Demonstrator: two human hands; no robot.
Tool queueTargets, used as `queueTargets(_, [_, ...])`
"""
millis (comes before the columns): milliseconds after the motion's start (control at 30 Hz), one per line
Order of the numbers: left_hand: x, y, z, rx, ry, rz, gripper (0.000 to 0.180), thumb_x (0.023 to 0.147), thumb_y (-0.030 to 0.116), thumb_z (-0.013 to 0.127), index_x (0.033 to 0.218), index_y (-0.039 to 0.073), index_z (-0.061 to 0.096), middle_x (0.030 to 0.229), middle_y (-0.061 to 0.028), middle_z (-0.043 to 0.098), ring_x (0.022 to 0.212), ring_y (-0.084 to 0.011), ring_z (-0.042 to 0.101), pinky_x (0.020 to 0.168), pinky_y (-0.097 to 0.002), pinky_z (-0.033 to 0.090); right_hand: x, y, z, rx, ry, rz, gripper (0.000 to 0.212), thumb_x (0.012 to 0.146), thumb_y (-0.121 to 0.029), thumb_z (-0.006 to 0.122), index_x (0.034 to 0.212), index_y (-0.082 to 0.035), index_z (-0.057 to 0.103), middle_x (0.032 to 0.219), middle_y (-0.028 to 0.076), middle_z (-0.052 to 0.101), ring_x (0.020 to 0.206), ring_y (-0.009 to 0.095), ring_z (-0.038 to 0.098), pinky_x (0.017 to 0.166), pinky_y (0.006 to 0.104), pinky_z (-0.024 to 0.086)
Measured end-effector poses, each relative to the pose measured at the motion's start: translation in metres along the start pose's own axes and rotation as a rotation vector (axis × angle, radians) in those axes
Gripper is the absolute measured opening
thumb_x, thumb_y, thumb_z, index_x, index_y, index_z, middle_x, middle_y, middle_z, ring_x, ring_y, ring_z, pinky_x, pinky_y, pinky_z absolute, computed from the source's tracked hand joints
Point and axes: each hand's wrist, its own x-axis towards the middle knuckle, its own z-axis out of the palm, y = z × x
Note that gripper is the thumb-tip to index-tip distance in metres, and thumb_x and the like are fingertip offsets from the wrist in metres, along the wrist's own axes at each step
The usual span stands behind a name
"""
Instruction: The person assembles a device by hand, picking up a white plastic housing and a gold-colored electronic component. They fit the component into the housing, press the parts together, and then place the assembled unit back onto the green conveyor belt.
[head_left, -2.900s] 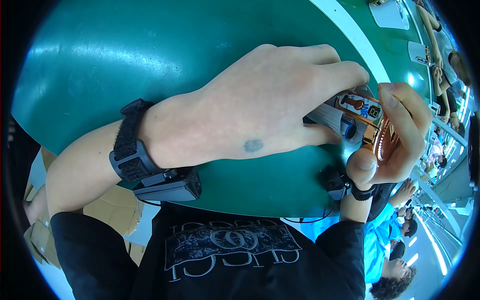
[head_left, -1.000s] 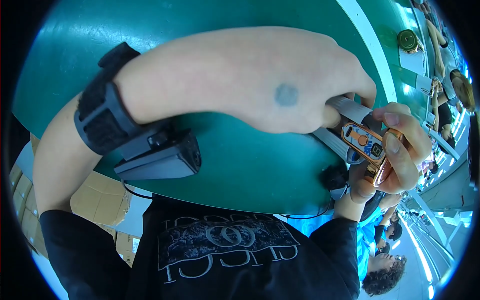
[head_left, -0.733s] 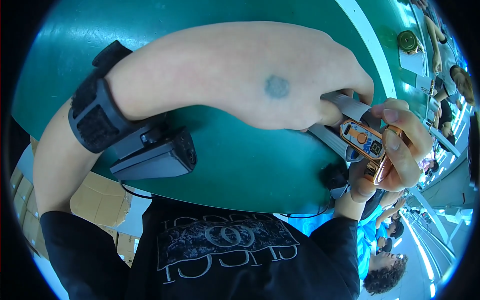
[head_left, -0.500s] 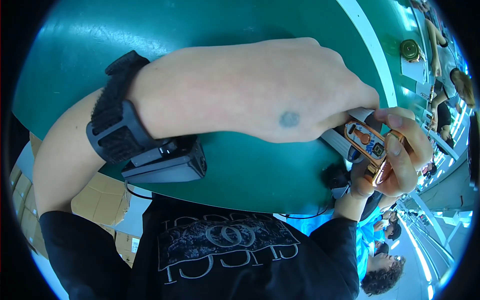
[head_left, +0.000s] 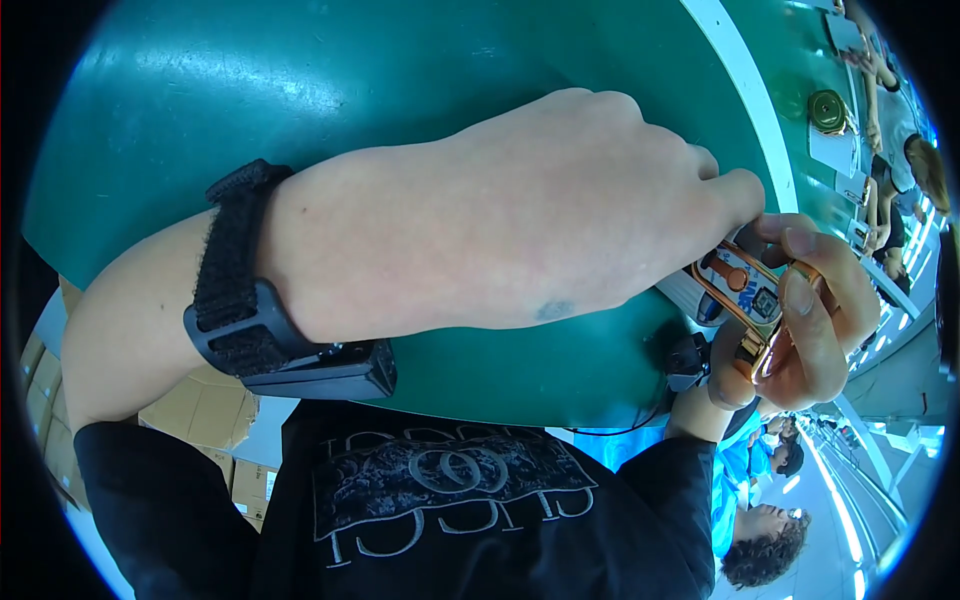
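Note:
My right hand [head_left: 825,310], at the right, holds a small copper-coloured metal-framed device [head_left: 775,330]. Its long frame has a rounded end, and a white and blue panel with a dark square shows inside it. From the left my left hand [head_left: 610,195] reaches across with curled fingers. Its fingertips meet the upper end of the frame; what they pinch there is hidden behind the hand. A pale grey band-like piece [head_left: 690,297] shows just below the left hand, behind the frame.
Below both hands lies a green tabletop [head_left: 480,370] with a white strip [head_left: 745,80]. A black strapped device [head_left: 320,370] sits on my left wrist, and a small black one [head_left: 688,362] is near my right wrist. Cardboard boxes [head_left: 200,410] stand at lower left. Other people are seated at right.
My left hand has rolled over and its wrist has come lower. Its fingers have shifted up along the frame. The right hand has moved slightly right, still holding the device.

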Motion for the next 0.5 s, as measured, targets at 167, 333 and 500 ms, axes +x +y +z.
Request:
queueTargets(167, [0.0001, -0.0021, 0.0005, -0.024, 0.022, 0.02, 0.025, 0.091, 0.013, 0.061, 0.114, 0.004, 0.058, 0.091, -0.0116, 0.068, 0.074, -0.0335, 0.07, 0.059, -0.0401, 0.054, 0.003, 0.0034, 0.0009, 0.021, 0.054, -0.06, 0.069, 0.097, -0.065, 0.048, 0.132, -0.005, 0.053, 0.118, 0.025, 0.054, 0.087, 0.036, 0.073, 0.066, 0.0335, 0.064])
queueTargets(333, [0.0016, -0.0021, -0.001, 0.019, 0.018, 0.024, 0.025, 0.091, 0.015, 0.061, 0.114, 0.004, 0.058, 0.09, -0.0113, 0.067, 0.074, -0.0333, 0.07, 0.058, -0.0399, 0.054, 0.0067, 0.0064, 0.0007, 0.024, 0.05, -0.079, 0.069, 0.097, -0.064, 0.048, 0.131, -0.004, 0.053, 0.118, 0.026, 0.054, 0.086, 0.037, 0.073, 0.063, 0.0332, 0.063])
queueTargets(500, [0.0009, -0.0058, 0.0001, 0.016, 0.037, 0.037, 0.026, 0.091, 0.013, 0.06, 0.115, 0.004, 0.058, 0.09, -0.0117, 0.067, 0.073, -0.0328, 0.069, 0.058, -0.0395, 0.053, 0.0083, 0.0057, -0.0023, -0.013, -0.012, -0.057, 0.067, 0.099, -0.062, 0.048, 0.131, -0.003, 0.054, 0.117, 0.026, 0.054, 0.087, 0.038, 0.073, 0.063, 0.0329, 0.063])
